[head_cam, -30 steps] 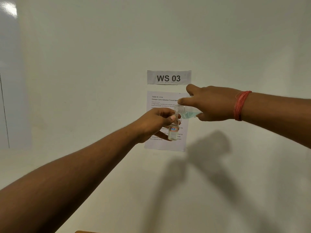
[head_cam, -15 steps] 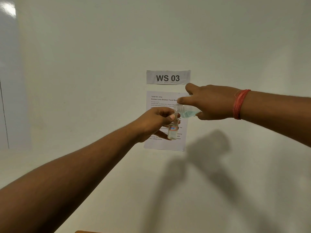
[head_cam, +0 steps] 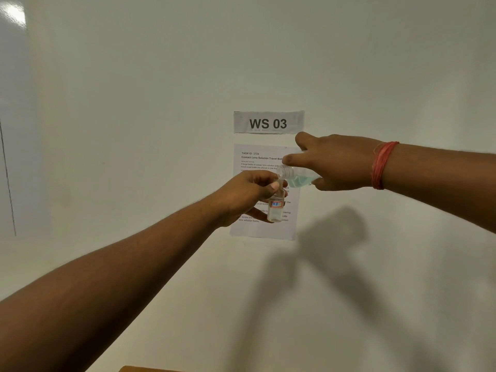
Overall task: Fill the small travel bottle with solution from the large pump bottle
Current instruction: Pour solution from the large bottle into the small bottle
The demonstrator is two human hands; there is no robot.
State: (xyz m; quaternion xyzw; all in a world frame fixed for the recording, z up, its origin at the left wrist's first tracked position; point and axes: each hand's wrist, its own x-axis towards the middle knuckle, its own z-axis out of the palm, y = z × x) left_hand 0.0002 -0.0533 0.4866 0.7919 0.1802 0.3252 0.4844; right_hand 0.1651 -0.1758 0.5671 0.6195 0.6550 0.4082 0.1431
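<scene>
The left hand (head_cam: 252,191) is gripping the small travel bottle (head_cam: 276,208) upright in front of a printed sheet (head_cam: 257,229) under a sign (head_cam: 268,122) reading WS 03. The right hand (head_cam: 335,162) is holding the large bottle (head_cam: 295,176) tipped sideways, its open threaded neck just above the small bottle's mouth, bluish solution pooling inside.

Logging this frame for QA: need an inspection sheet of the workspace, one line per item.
Surface: wooden edge at bottom, rest out of view.
Job's things: small travel bottle upright, clear liquid low inside; large bottle tipped, mouth over it, bluish liquid, no pump seen.
Clutter: nothing seen.
Grippers: left hand grips small bottle; right hand grips large bottle.
Cables: nothing seen.
Surroundings: white wall, WS 03 sign, task sheet, red wrist thread.
</scene>
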